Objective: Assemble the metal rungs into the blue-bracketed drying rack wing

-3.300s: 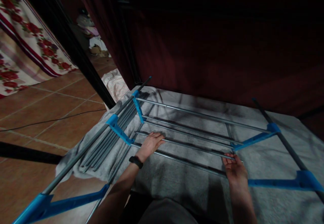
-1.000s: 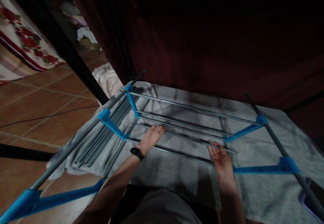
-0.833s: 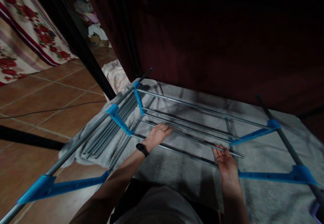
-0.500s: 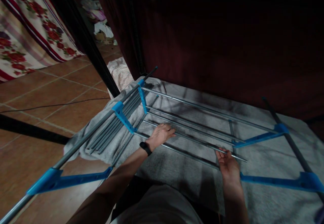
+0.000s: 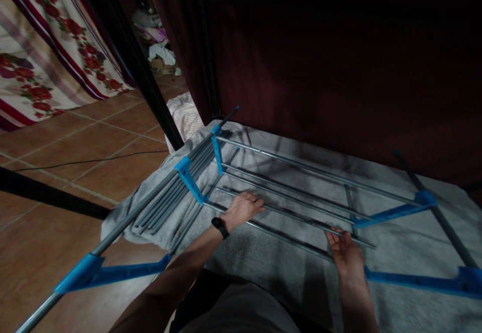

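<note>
A loose grey metal tube [image 5: 297, 215] lies slantwise across the middle of a rack frame [image 5: 131, 217] made of grey tubes and blue plastic brackets. My left hand [image 5: 244, 207], with a black band on the wrist, is closed over the tube's left part from above. Near its right end, my right hand [image 5: 344, 250] pinches it from below, palm partly upward. Both tube ends stick out past my hands, apart from the blue brackets [image 5: 193, 182] on the left and the bracket [image 5: 395, 213] on the right.
A grey blanket [image 5: 286, 267] lies under the frame. Several loose tubes [image 5: 169, 192] rest in a row at the left. Black posts [image 5: 150, 77] and a dark red curtain [image 5: 301, 87] border the space. A cable [image 5: 90, 160] crosses the tiled floor [image 5: 101, 132].
The view has shifted slightly, so everything appears a little lower and further right. Both hands keep their hold on the tube, with no clear movement along it.
</note>
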A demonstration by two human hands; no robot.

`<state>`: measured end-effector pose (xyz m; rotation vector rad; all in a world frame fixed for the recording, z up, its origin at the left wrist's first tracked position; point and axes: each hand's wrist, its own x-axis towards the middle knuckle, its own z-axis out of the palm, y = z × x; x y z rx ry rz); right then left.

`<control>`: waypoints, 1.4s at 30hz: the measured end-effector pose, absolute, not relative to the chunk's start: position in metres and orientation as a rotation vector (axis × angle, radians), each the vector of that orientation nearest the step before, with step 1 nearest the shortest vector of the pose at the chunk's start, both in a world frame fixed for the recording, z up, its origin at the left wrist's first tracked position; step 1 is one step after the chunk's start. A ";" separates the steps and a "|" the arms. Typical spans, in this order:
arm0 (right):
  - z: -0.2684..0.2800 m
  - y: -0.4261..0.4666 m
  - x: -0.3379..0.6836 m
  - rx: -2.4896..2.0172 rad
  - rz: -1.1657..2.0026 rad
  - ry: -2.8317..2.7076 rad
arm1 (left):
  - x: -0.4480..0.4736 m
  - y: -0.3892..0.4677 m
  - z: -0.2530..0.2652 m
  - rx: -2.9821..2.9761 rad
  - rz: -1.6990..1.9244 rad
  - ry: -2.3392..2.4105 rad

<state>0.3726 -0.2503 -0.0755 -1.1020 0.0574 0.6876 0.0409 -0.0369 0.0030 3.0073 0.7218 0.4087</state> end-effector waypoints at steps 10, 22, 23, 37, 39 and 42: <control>-0.072 -0.249 0.369 -1.059 0.785 0.074 | 0.029 -0.035 0.005 2.957 0.449 0.716; -0.038 -0.238 0.335 -0.940 0.709 0.018 | 0.018 -0.027 -0.004 2.985 0.845 0.628; -0.034 -0.236 0.333 -0.928 0.713 0.017 | 0.017 -0.025 -0.004 2.990 0.866 0.606; 0.012 -0.214 0.336 -0.792 0.801 -0.145 | 0.013 -0.013 0.006 2.950 1.029 0.599; 0.015 -0.212 0.335 -0.806 0.790 -0.157 | 0.011 -0.012 0.004 2.973 1.030 0.590; 0.017 -0.210 0.333 -0.809 0.756 -0.137 | 0.010 -0.010 -0.003 3.020 1.063 0.551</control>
